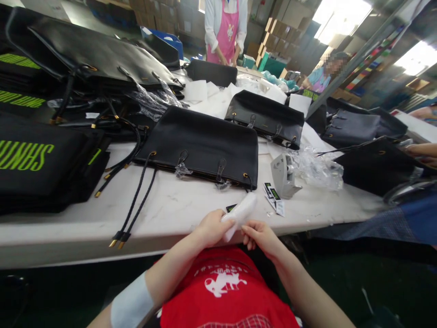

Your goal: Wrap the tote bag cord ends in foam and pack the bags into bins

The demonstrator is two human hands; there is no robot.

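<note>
My left hand (213, 225) is closed around a white, soft-looking wrapped bundle (244, 209), held at the table's front edge. My right hand (261, 234) is beside the bundle's lower right side, its fingers curled in a pinch; whatever they may hold is too small to make out. Just beyond both hands lies a black handbag (205, 141) with gold eyelets and clear film on its small loops. From its left side a black cord (136, 205) with gold tips trails to the table edge. A small dark tag (231, 207) is partly covered by the bundle.
A grey tape dispenser (284, 175) stands right of the bag, near several tags (274, 198) and crumpled clear plastic (317, 168). Black dust bags (41, 164) are stacked left. More handbags (268, 116) lie beyond. A person in a pink apron (227, 32) stands across the table; another person's hand (423, 152) is at right.
</note>
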